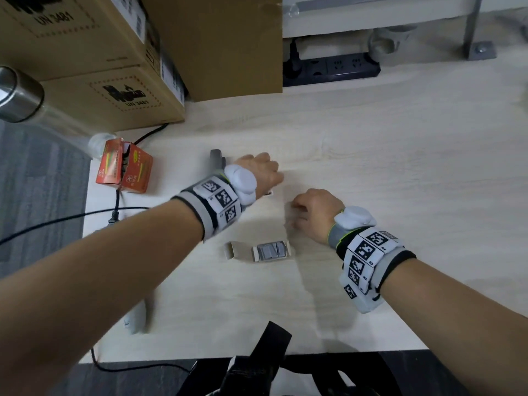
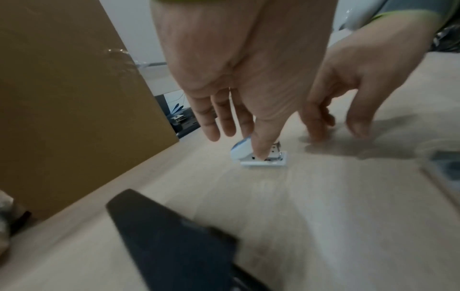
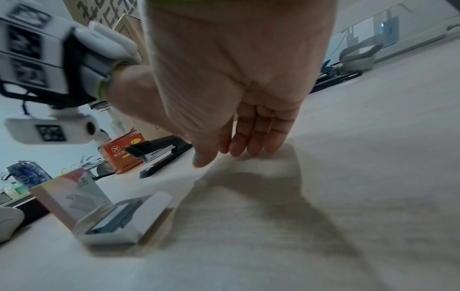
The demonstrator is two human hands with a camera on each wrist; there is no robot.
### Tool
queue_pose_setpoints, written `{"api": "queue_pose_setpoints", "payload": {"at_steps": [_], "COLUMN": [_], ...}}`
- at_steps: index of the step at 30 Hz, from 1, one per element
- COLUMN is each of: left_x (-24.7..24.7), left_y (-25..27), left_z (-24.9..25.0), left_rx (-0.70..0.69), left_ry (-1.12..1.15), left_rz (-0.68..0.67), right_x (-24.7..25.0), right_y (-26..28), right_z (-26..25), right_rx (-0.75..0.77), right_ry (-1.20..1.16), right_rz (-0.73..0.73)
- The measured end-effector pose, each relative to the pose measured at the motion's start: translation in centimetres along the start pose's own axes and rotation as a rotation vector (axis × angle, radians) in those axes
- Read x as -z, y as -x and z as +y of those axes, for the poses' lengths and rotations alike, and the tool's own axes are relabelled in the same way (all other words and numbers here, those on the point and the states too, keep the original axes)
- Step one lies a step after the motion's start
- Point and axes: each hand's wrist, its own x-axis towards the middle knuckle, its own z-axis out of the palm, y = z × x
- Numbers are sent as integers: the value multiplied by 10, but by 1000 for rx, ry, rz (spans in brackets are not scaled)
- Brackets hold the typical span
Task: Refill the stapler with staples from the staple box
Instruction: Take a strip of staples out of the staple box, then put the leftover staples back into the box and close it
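Note:
A small white and blue stapler (image 2: pixel 259 159) stands on the light wooden desk (image 1: pixel 371 155), its metal magazine showing. My left hand (image 2: pixel 252 146) reaches down onto it and pinches it between thumb and forefinger; in the head view my left hand (image 1: pixel 257 172) hides almost all of it. A larger black stapler (image 1: pixel 216 158) lies just behind that hand. The open staple box (image 1: pixel 271 250) lies nearer me, with grey staples in its tray and its sleeve (image 1: pixel 237 250) beside it. My right hand (image 1: pixel 297 215) hovers right of the left one, fingertips (image 3: pixel 251 149) near the desk, holding nothing that I can see.
An opened orange carton (image 1: pixel 125 170) stands at the left desk edge beside black cables (image 1: pixel 115 207). Stacked cardboard boxes (image 1: pixel 85 67) fill the back left. A black power strip (image 1: pixel 331 67) lies at the back. A metal cylinder (image 1: pixel 17 92) juts in from the left.

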Motion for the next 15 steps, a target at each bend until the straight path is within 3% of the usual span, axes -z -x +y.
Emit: {"api": "queue_pose_setpoints", "payload": {"at_steps": [6,9,11,15], "left_x": [-15,-23,-29,-48], "left_y": [-8,-2,8,39], "left_z": [-19,-24,-26,-23], "left_rx": [-15,22,42,103], "left_ry": [-28,76,167,557], "left_rz": [-49,-15,96,488], "right_x": [-9,-13,-15,-18], "right_y": [13,17,20,26], "right_z": [3,4,4,3], "right_rx": [26,33,45,84], "right_ry": [-29,-56,-66,-85], "right_rz": [36,55,59,72]}}
